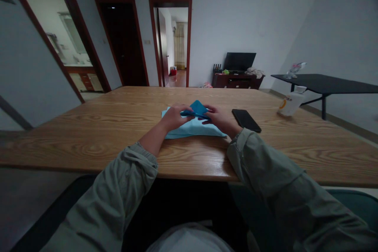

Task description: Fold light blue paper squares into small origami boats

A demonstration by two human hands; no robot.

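A folded blue paper piece [198,108] with a pointed top is held up between both hands, above a light blue folded cloth or sheet [191,129]. My left hand [176,116] pinches its left end, thumb and fingers closed on it. On the other side, my right hand [217,118] grips the right end between thumb and fingers. The light blue sheet lies flat on the wooden table [118,126] beneath both hands.
A black phone [246,120] lies just right of the right hand. Farther right stands a whitish translucent container [290,104]. Beyond the table are a black table [330,83] and a cabinet with a dark screen [239,62].
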